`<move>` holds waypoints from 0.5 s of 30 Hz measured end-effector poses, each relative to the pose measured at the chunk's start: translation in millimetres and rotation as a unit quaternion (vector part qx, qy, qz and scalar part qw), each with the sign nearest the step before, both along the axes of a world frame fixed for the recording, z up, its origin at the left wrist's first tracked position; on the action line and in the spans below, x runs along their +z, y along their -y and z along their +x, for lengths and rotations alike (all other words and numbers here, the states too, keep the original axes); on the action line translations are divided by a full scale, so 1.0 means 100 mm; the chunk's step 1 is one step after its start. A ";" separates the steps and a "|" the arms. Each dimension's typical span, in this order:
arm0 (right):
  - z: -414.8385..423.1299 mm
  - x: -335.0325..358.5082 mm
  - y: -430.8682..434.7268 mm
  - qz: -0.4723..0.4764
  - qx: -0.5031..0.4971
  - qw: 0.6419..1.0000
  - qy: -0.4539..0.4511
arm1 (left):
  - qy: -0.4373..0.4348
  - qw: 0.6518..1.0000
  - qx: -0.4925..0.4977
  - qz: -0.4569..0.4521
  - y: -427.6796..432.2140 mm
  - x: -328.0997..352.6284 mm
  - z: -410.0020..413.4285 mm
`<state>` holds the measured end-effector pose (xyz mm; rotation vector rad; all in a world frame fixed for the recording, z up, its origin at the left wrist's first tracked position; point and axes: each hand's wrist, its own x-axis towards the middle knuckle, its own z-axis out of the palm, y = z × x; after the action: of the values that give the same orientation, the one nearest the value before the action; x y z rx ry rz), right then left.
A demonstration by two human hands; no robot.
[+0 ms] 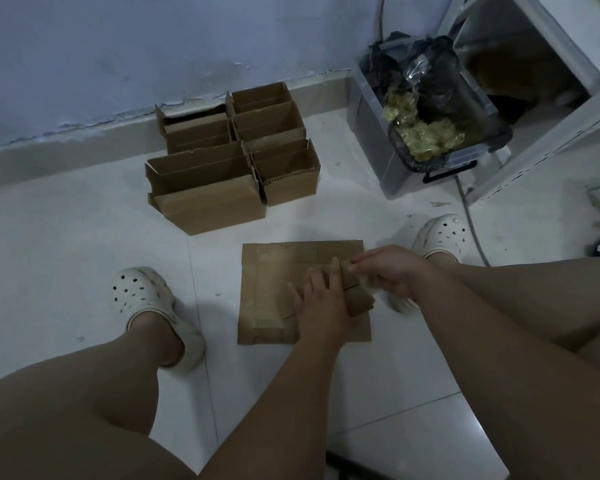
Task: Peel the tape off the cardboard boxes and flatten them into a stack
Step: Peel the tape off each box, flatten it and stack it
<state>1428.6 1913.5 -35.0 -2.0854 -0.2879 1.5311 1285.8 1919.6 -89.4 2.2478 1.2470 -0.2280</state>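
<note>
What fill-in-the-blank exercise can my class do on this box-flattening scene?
1. The left hand and right hand grip a small box made of ____.
2. Under it, a flattened sheet lies on the tiled ____.
3. The open boxes stand near the blue ____.
4. The crumpled tape lies in a bin lined with a ____ bag.
Missing words: cardboard; floor; wall; black.
</note>
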 end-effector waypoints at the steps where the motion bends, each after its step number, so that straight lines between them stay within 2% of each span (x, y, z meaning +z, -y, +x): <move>1: 0.00 0.00 -0.01 0.002 0.004 1.000 0.001 | -0.010 1.000 0.008 0.007 -0.03 0.01 0.01; 6: -0.08 -0.09 -0.04 0.022 0.079 0.992 0.097 | -0.019 0.997 0.029 0.072 -0.16 0.11 0.03; 12: -0.21 -0.14 -0.06 0.055 0.179 0.958 0.216 | -0.039 0.997 0.048 0.046 -0.27 0.11 -0.06; 15: -0.25 -0.22 -0.01 0.050 0.171 0.954 0.241 | -0.040 0.998 0.053 0.022 -0.24 0.05 -0.14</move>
<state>1403.4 1914.7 -57.4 -2.3936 -0.9269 1.1215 1272.1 1943.4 -84.7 2.2202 1.4225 -0.2559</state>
